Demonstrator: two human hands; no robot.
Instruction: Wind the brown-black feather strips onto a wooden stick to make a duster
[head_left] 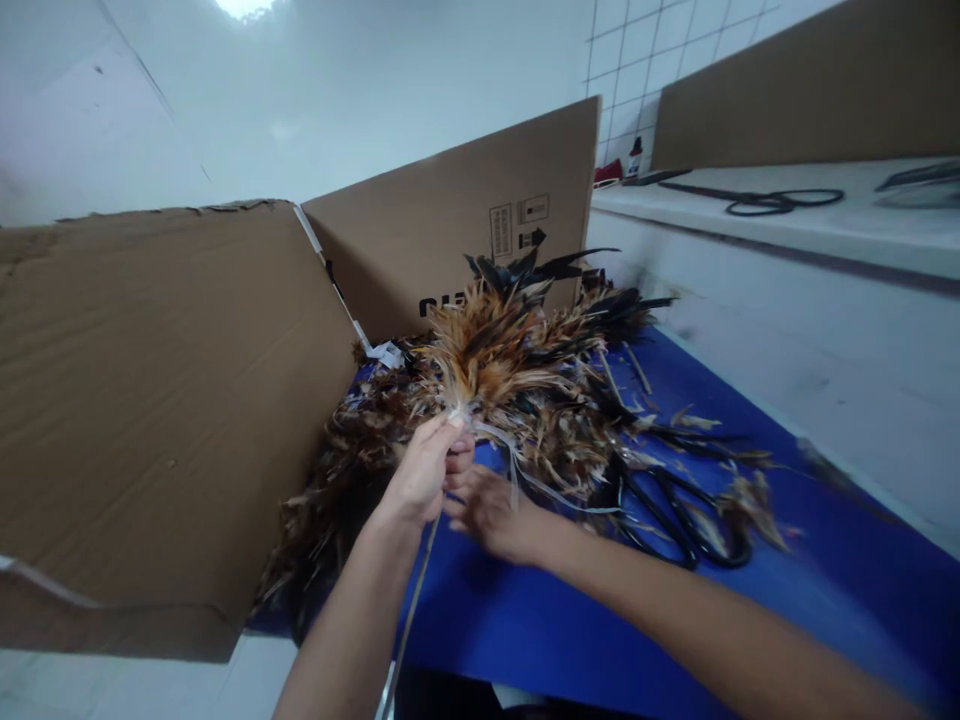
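Observation:
A feather duster, its bushy head of brown, tan and black feathers (487, 345), points away from me. My left hand (427, 465) is closed around its base, where whitish quills gather. A thin stick (414, 600) runs from below the hands down toward me. My right hand (491, 510) lies just below and right of the left, fingers curled in close to the stick; what they pinch is hidden and slightly blurred. A clear plastic strip (559, 495) loops from the base of the feathers past my right wrist toward black-handled scissors (686, 520).
Loose feathers (360, 450) heap over the blue work surface (540, 610). Cardboard panels (165, 400) stand at left and behind. On the white ledge (847, 215) at right lie another pair of scissors (772, 200) and a small dark bottle (636, 157).

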